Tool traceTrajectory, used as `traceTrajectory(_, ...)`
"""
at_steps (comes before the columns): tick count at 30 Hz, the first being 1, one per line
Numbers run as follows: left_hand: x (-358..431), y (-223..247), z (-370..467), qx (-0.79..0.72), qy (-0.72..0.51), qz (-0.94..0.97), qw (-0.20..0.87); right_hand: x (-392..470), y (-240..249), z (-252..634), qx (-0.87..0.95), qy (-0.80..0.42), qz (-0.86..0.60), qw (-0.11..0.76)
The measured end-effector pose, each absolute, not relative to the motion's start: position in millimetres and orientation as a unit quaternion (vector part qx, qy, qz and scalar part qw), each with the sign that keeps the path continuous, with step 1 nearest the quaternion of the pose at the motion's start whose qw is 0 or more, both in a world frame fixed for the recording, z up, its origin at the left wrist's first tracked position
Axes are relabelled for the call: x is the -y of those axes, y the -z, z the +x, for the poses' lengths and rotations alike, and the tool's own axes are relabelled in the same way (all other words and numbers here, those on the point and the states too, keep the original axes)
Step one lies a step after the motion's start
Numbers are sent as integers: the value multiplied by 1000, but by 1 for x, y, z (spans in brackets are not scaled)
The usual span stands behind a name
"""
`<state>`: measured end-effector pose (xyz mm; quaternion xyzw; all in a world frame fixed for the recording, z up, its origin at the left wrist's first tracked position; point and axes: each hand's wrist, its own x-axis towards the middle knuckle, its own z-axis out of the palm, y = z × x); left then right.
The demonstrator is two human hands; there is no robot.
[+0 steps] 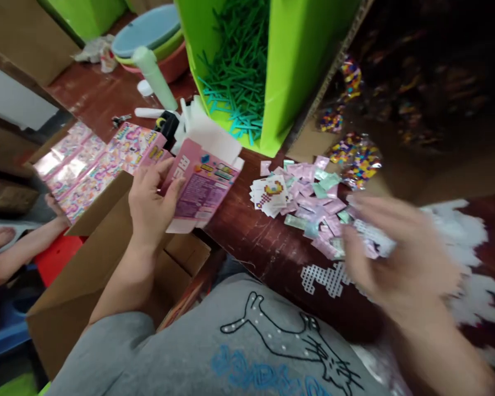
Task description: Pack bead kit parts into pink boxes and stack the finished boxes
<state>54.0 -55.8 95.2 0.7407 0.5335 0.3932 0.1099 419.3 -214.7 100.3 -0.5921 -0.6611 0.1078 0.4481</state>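
Observation:
My left hand [154, 201] grips a pink printed carton [204, 190] with its white end flaps standing open, tilted over the table. My right hand [400, 253], smeared by motion, is closed around a white perforated plate [381, 242], with something pink against it. Just left of that hand lies a pile of small pink and green packets [309, 203]. A stack of white cards [271, 192] with a pixel picture sits at the pile's left edge. Another white perforated plate [324, 279] rests on the table, partly hidden by my right hand.
A bright green bin [278, 82] holds green sticks [243, 71]. Bags of coloured beads [357, 159] lie in a brown carton at right. White plates [478, 291] are heaped beyond my right hand. Printed boxes [107, 165] fill a cardboard box at left; another person's arm [33, 242] is nearby.

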Motion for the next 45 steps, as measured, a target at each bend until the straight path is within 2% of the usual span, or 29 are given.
traceTrajectory(1,68,-96,68,-501,-406,747,164,209,-100,402,699,-51,-552,453)
traceTrajectory(4,102,-84,113,-439,-425,732,301,179,-93,365,715,-19,-553,427)
traceTrajectory(8,126,-60,148,-398,-421,737,347,169,-98,362,695,-60,-566,439)
traceTrajectory(11,130,-53,158,-326,-324,772,439,182,-110,372,728,-96,-517,440)
traceTrajectory(13,129,-50,161,-312,-277,766,489,188,-111,380,742,-72,-499,443)
traceTrajectory(16,123,-37,165,-357,-305,706,530,195,-91,399,682,-36,-566,461)
traceTrajectory(19,119,-14,166,-337,-345,664,572,204,-51,420,588,-162,-634,476)
traceTrajectory(21,118,-1,164,-290,-327,674,596,215,-25,432,549,-300,-600,499)
traceTrajectory(23,118,6,162,-254,-278,689,619,227,-11,441,542,-382,-551,507)
traceTrajectory(26,115,3,160,-238,-252,708,615,243,-7,448,589,-368,-522,495)
traceTrajectory(29,112,-5,166,-285,-321,715,551,251,-9,445,595,-285,-551,511)
traceTrajectory(31,112,-11,171,-309,-362,690,545,252,-9,440,568,-254,-569,538)
traceTrajectory(35,113,-22,177,-278,-332,677,595,248,-18,436,578,-291,-544,534)
traceTrajectory(37,115,-31,178,-282,-306,687,596,244,-30,434,581,-315,-545,516)
traceTrajectory(41,118,-45,181,-328,-310,673,586,236,-48,425,491,-341,-601,531)
traceTrajectory(45,118,-46,176,-294,-293,692,590,237,-50,425,501,-349,-585,534)
